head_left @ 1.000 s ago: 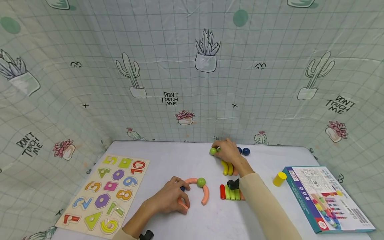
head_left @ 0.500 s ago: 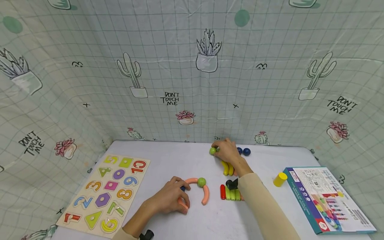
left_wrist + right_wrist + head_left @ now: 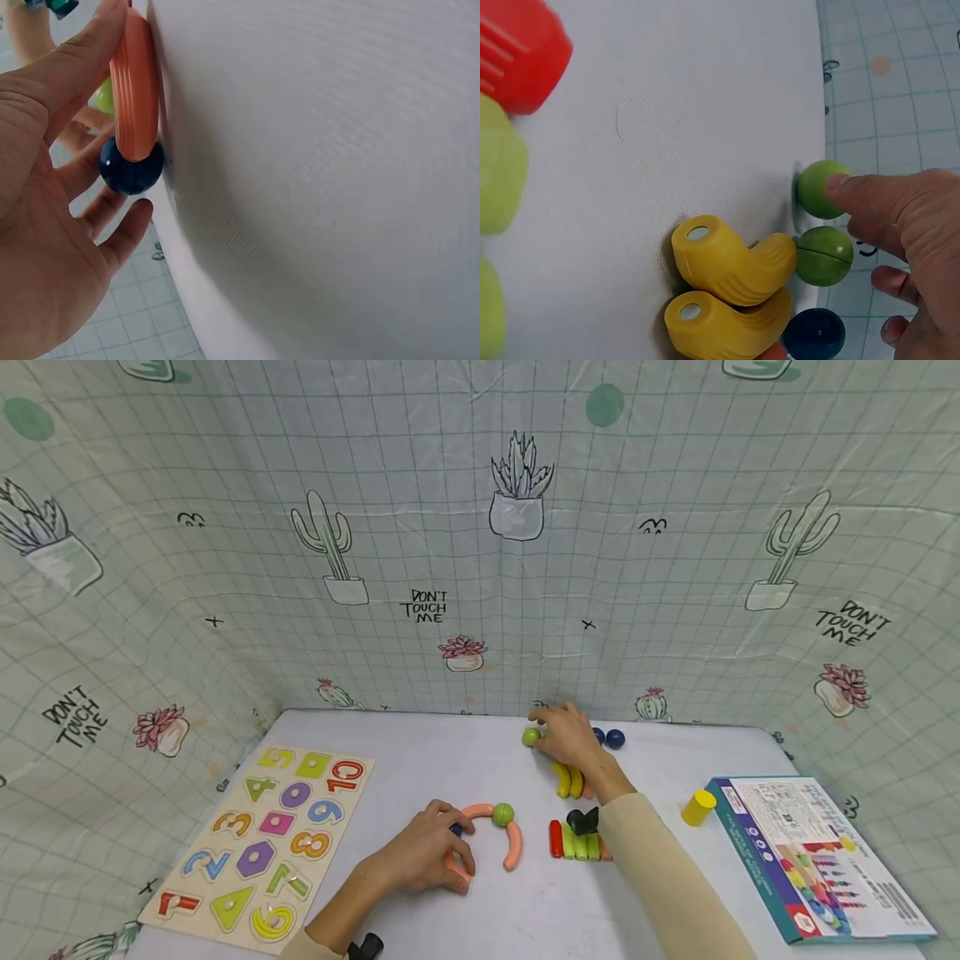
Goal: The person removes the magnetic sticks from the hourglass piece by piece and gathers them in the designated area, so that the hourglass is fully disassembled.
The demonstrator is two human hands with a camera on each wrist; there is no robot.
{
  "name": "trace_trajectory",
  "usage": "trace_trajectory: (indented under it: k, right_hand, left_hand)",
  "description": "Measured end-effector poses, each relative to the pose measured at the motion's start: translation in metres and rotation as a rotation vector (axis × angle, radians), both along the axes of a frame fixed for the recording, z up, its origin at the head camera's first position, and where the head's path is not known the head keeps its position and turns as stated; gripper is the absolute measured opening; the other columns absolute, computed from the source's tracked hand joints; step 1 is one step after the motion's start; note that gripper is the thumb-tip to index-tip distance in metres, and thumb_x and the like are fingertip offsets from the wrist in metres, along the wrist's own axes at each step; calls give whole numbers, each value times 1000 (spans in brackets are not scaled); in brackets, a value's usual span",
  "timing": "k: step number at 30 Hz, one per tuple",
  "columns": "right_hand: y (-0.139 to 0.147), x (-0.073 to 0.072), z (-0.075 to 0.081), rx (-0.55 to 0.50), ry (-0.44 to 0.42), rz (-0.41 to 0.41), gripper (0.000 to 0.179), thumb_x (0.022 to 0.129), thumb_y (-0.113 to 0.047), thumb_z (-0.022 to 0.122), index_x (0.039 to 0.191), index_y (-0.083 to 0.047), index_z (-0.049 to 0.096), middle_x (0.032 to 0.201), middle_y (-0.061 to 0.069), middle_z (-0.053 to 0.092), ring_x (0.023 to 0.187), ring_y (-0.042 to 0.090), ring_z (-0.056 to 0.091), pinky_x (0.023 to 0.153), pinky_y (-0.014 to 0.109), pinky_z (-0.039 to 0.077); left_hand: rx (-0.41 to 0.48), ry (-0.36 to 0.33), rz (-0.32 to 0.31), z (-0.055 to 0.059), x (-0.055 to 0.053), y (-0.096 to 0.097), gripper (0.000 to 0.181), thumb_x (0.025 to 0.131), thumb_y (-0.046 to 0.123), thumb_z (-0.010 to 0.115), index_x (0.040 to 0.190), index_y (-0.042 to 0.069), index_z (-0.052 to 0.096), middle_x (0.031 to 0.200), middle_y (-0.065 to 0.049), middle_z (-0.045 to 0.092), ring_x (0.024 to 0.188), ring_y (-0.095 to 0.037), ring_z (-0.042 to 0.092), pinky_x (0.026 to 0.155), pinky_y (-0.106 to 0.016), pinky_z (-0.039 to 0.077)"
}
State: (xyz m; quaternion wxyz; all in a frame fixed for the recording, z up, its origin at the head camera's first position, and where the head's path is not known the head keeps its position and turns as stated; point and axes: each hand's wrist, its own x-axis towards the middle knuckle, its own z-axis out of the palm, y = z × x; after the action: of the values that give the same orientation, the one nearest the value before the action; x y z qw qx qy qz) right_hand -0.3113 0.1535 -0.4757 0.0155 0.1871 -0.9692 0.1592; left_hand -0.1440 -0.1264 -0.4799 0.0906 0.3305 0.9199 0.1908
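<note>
My left hand (image 3: 429, 852) holds a curved orange rod (image 3: 136, 90) between thumb and fingers, near the table's front. The rod's end meets a dark blue ball (image 3: 131, 169), partly hidden by the fingers in the head view. Another curved orange rod, a green ball (image 3: 503, 814) and a third orange rod (image 3: 513, 846) continue the arc to the right. At the table's back, my right hand (image 3: 570, 737) is at a light green ball (image 3: 821, 189). One fingertip overlaps that ball in the right wrist view, while another finger is lifted above it. A second green ball (image 3: 825, 256) sits beside it.
Curved yellow rods (image 3: 731, 259) lie near the right hand, with blue balls (image 3: 616, 739) behind. A red rod (image 3: 556, 839) and short green rods (image 3: 581, 847) line up below. A yellow cylinder (image 3: 698, 808) stands by a box (image 3: 825, 860); a number puzzle board (image 3: 255, 847) lies left.
A finger of my right hand has lifted slightly off the light green ball, which sits a touch further left. My left hand stays in place.
</note>
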Motion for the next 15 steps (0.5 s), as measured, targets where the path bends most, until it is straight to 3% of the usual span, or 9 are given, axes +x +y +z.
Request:
trace_trajectory:
  k: [6, 8, 11, 15]
  right_hand:
    - [0, 6, 3, -70, 12, 34, 42, 92, -24, 75, 132, -15, 65, 123, 8, 66, 111, 31, 49, 97, 56, 38]
    - [-2, 12, 6, -110, 14, 57, 41, 92, -25, 74, 131, -15, 66, 122, 8, 67, 110, 30, 49, 95, 52, 39]
    - [-8, 26, 11, -181, -2, 100, 40, 92, -25, 74, 130, -13, 67, 118, 8, 68, 110, 29, 51, 95, 49, 41]
    - [-23, 57, 16, -244, -70, 180, 37, 93, -25, 74, 126, -11, 68, 107, 2, 70, 107, 27, 56, 89, 41, 46]
  left_hand:
    - [16, -24, 3, 4, -7, -6, 29, 71, 47, 89, 96, 35, 79, 128, 4, 60, 122, -23, 45, 102, -51, 39]
    - [36, -34, -12, 7, -9, -10, 31, 73, 40, 90, 100, 31, 79, 127, 1, 60, 118, -22, 47, 101, -48, 41]
    - [51, -54, -42, 11, -11, -14, 28, 77, 26, 88, 103, 25, 78, 125, -1, 60, 115, -21, 50, 100, -42, 43]
    - [47, -95, -57, 15, -11, -15, 28, 82, 12, 83, 107, 21, 78, 122, 1, 63, 114, -18, 54, 99, -38, 45]
